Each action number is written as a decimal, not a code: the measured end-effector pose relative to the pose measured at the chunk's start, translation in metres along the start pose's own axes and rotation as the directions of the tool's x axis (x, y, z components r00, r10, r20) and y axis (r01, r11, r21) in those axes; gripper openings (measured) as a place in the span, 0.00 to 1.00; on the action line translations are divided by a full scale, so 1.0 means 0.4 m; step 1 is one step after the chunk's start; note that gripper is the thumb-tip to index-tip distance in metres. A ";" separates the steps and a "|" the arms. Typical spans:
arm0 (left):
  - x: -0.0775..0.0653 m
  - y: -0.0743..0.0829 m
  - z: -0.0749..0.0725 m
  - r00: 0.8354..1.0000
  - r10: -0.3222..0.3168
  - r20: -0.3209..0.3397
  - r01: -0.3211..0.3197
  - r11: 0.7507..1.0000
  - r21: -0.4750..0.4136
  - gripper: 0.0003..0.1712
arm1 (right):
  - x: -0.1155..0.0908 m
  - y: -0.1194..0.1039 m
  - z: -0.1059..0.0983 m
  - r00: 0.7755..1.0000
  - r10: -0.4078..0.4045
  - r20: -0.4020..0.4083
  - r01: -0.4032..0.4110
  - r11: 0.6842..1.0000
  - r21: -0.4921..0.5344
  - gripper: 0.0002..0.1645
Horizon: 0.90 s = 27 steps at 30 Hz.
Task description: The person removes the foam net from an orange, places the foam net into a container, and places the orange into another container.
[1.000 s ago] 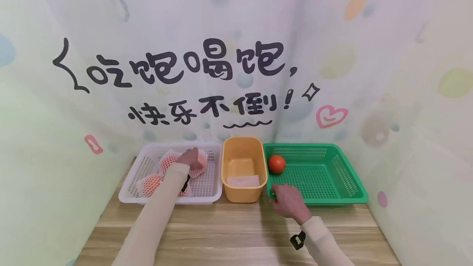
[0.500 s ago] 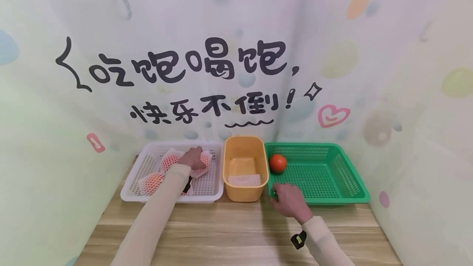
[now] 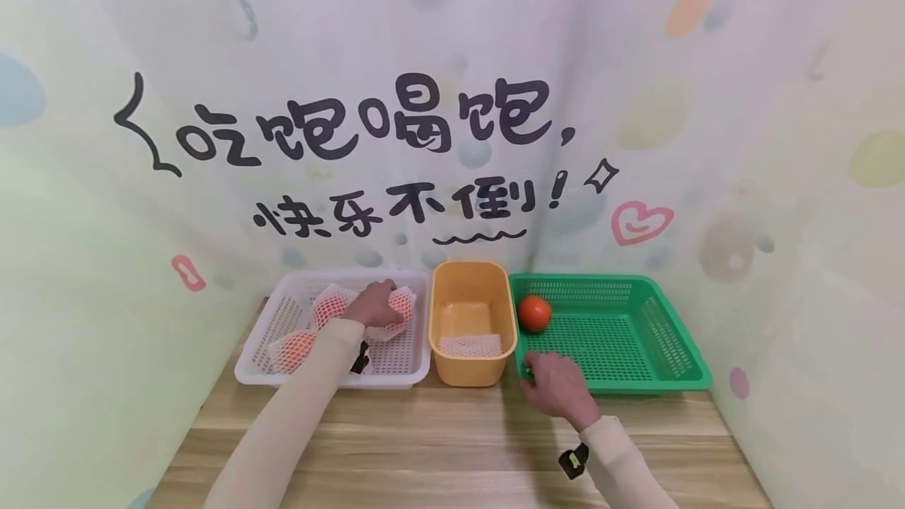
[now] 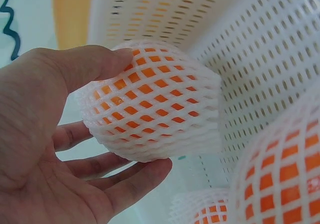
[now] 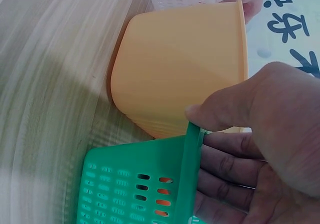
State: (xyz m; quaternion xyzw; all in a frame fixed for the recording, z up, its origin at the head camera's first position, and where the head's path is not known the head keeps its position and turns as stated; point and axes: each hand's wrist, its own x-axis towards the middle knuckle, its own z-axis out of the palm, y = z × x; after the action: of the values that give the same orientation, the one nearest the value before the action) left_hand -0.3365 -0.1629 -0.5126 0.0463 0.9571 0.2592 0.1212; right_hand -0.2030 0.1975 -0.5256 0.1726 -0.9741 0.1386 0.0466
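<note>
My left hand [image 3: 372, 305] is inside the white basket [image 3: 243, 368] and holds a tomato in a white foam net [image 4: 150, 97]. In the left wrist view, the thumb presses its top and the fingers curl beneath. More netted tomatoes [image 3: 293, 350] lie in the same basket, partly hidden by my left arm. My right hand [image 3: 561, 389] grips the near left rim of the green basket [image 3: 601, 344], thumb outside and fingers inside in the right wrist view. A bare tomato [image 3: 534, 313] sits at that basket's left side.
Between the two baskets stands a yellow-orange bin [image 3: 470, 371], with an empty foam net [image 3: 470, 346] lying in it. All three containers stand on a wooden table [image 3: 452, 446] against a printed curtain [image 3: 452, 38].
The head view has shifted slightly, so everything sits a little further right in it. Both hands keep nearly the same places and holds.
</note>
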 end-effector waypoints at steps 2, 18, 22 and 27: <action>-0.009 0.005 -0.003 1.000 -0.004 -0.013 0.003 1.000 -0.030 0.43 | 0.000 0.001 0.001 1.000 0.004 0.001 -0.004 1.000 -0.001 0.08; -0.104 0.041 -0.047 0.992 -0.032 -0.125 0.009 0.984 -0.181 0.44 | 0.001 0.000 -0.003 1.000 -0.016 -0.022 0.016 1.000 0.000 0.09; -0.127 0.052 -0.045 0.986 -0.017 -0.168 -0.018 0.979 -0.205 0.43 | 0.000 0.002 0.002 1.000 -0.011 -0.022 0.011 1.000 0.001 0.09; -0.159 0.067 -0.026 0.977 0.016 -0.215 -0.070 0.967 -0.246 0.42 | -0.004 0.004 0.003 0.999 -0.011 -0.047 0.011 1.000 -0.006 0.10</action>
State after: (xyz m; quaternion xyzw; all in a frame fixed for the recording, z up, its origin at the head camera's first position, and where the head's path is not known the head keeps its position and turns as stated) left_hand -0.2769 -0.1545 -0.4772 0.0237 0.9225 0.3850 0.0183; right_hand -0.2022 0.1990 -0.5274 0.1746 -0.9721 0.1395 0.0708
